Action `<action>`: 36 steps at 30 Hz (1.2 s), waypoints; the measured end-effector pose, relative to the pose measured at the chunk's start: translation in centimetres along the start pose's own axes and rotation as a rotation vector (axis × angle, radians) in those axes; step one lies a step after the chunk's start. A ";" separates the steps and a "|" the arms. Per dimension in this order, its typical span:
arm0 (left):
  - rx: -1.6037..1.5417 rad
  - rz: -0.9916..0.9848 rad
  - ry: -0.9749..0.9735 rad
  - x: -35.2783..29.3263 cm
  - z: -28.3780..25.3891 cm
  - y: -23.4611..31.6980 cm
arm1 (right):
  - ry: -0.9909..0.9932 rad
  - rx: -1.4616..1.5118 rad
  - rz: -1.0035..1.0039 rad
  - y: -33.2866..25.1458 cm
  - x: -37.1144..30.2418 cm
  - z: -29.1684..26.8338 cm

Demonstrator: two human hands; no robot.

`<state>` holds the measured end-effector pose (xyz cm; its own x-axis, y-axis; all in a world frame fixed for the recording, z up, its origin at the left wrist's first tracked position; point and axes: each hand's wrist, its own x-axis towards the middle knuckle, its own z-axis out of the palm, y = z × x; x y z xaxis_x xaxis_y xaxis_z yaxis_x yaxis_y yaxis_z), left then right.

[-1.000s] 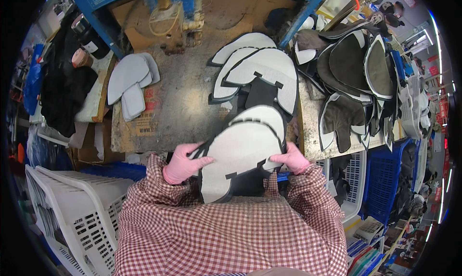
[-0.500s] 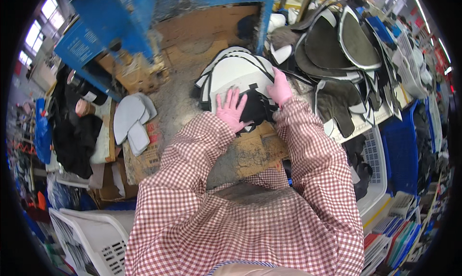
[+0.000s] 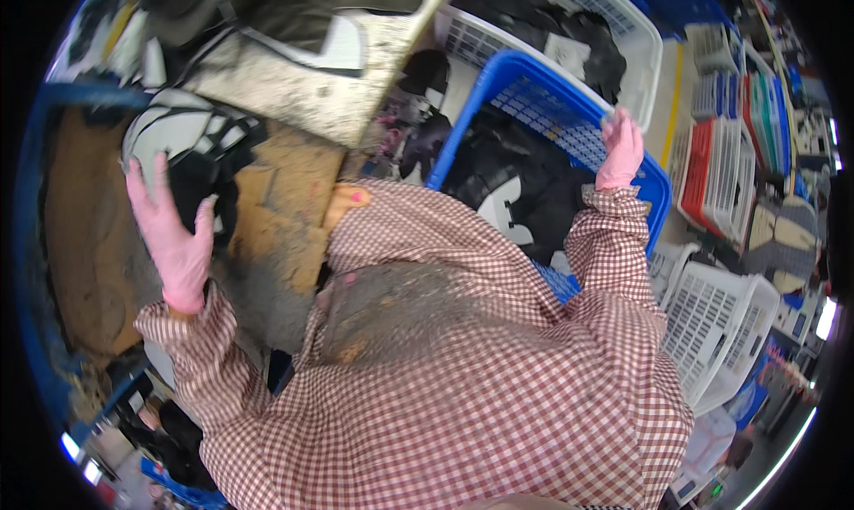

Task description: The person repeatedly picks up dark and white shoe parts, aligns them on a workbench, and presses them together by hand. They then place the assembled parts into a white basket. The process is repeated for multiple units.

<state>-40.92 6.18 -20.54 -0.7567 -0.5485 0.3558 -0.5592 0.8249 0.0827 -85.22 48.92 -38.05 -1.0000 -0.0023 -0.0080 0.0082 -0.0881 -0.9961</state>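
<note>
My left hand, in a pink glove, is open with its fingers spread. It is beside a stack of white and black cut pieces on the worn bench, and its fingertips overlap the stack's near side in view; whether they touch cannot be told. My right hand, also gloved in pink, is raised over the right rim of a blue plastic basket. Its fingers point away from me, slightly bent and a little smeared, with nothing visible in them. Black pieces and a white cut piece lie in the basket.
Behind the blue basket stands a white basket with dark pieces. A pale board with dark, white-edged pieces adjoins the brown bench. Stacked red and white baskets and another white basket are at the right.
My view has turned right, bringing the blue basket into sight. Both hands have come away from their places on the stack; the right one has swung far right to the basket's rim.
</note>
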 end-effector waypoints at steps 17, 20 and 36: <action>-0.068 0.413 -0.443 8.0 14.8 23.1 | -1.255 -1.556 0.313 35.3 -15.1 -12.8; -0.108 0.441 -0.463 8.5 15.5 23.5 | -1.701 -1.642 -0.152 39.5 -12.5 -8.5; -0.464 0.445 -1.007 0.7 21.3 34.9 | -1.197 -0.916 -0.271 20.5 -9.3 -11.2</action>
<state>-68.23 31.70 -37.17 -0.8943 0.1083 -0.4341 -0.1615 0.8266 0.5391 -75.72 58.32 -59.39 -0.3794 -0.9042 -0.1960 -0.6216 0.4060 -0.6699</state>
